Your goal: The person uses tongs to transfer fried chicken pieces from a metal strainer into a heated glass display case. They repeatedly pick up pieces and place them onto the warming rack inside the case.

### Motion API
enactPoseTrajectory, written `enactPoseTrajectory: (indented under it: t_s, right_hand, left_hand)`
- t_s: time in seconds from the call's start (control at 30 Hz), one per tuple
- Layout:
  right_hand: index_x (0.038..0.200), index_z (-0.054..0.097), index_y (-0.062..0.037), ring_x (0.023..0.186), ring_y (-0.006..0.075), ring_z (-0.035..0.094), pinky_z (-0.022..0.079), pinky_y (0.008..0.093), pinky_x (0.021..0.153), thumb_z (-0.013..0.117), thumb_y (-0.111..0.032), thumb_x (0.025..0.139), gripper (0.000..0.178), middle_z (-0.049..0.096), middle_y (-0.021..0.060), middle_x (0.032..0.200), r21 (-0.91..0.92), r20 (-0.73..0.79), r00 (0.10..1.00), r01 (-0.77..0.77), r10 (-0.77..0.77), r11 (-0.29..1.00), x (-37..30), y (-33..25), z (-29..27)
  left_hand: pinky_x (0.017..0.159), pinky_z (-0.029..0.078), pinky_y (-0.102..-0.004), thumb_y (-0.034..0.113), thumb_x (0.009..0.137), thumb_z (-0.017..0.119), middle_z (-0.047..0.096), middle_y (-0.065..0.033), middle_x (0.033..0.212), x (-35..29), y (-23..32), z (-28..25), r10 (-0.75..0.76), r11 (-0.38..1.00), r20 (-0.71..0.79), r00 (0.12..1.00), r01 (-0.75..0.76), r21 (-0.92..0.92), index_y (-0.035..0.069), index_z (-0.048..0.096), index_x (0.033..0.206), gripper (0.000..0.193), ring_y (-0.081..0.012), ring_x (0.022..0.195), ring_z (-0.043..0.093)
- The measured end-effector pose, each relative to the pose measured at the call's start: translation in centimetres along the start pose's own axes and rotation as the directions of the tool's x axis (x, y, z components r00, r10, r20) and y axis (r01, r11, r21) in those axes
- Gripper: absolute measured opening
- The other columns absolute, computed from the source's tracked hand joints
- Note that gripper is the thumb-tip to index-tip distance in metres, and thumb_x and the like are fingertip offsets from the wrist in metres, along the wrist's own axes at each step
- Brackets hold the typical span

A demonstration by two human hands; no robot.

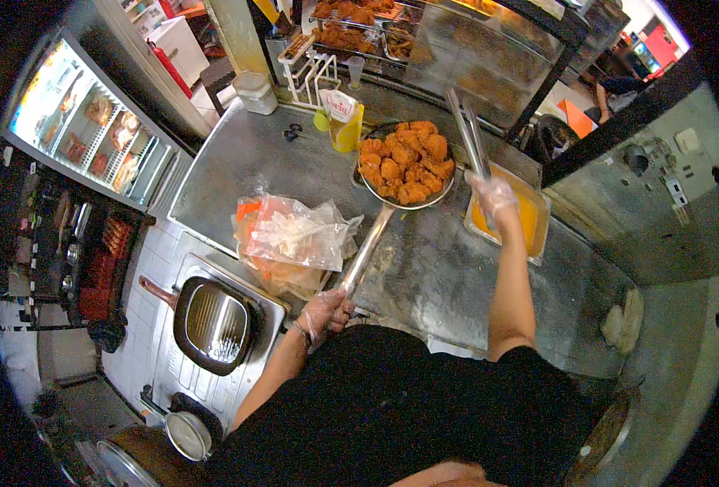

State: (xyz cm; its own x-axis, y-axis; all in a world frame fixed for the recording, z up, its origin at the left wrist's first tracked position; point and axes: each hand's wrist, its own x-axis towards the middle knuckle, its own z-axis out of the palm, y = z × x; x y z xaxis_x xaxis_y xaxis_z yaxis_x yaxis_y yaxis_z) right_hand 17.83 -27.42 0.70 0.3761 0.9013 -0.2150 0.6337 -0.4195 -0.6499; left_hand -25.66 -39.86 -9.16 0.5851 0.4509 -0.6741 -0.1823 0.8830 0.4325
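Fried chicken pieces [408, 158] fill a round strainer [414, 207] on the metal worktop [424, 268]. My left hand [324, 315], in a clear plastic glove, is closed around the end of its long metal handle [369, 252]. To the right, my gloved right hand [496, 200] grips metal tongs [470, 134], their tips pointing away from me with nothing seen between them. Below that hand is a rectangular tray [540, 235] holding something yellow-orange. Crumpled clear and orange plastic bags [298, 235] lie left of the handle.
A yellow-and-white pouch [345, 122] stands behind the strainer, near black scissors [293, 131] and a white tub [255, 93]. A square grill pan [213, 326] rests on the stove at left. Past the counter is a display case [481, 49]. Someone's forearm [444, 474] shows at the lower edge.
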Motion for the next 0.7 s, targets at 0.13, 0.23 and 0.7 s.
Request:
enactPoseTrajectory:
  t_s: [0.13,0.23,0.7]
  right_hand:
    - [0.07,0.067,-0.0049,0.047,0.0184,0.051,0.038,0.0357,0.048,0.062,-0.056,0.086,0.054,0.051,0.0051,0.052,-0.143,0.002,1.0,-0.031,0.031,0.989,-6.5,3.8,0.1]
    - [0.067,0.064,-0.0038,0.047,0.0198,0.052,0.038,0.0372,0.048,0.063,-0.058,0.085,0.057,0.051,0.0054,0.052,-0.067,0.118,0.993,0.019,-0.011,0.998,-7.8,5.5,1.1]
    - [0.074,0.062,-0.0103,0.047,0.0112,0.046,0.035,0.0285,0.044,0.067,-0.049,0.087,0.041,0.053,-0.001,0.058,0.325,0.335,0.931,-0.256,0.143,0.91,-2.2,8.2,2.8]
  left_hand:
    - [0.042,0.029,-0.0193,0.035,0.102,0.05,0.05,0.0009,0.08,0.0,0.2,0.2,-0.031,1.0,0.032,0.999,0.031,0.004,0.017,0.046,0.107,0.019,-0.006,0.053,0.036]
    - [0.042,0.029,-0.0203,0.034,0.103,0.049,0.051,0.0001,0.08,0.1,0.3,0.2,-0.041,0.999,0.023,0.999,0.041,0.013,0.017,0.046,0.108,0.018,-0.007,0.054,0.038]
    - [0.044,0.034,-0.0228,0.032,0.101,0.051,0.052,-0.0018,0.082,0.9,-1.2,-0.3,0.023,1.0,0.081,0.996,-0.022,-0.013,0.014,0.048,0.107,0.019,-0.0105,0.055,0.042]
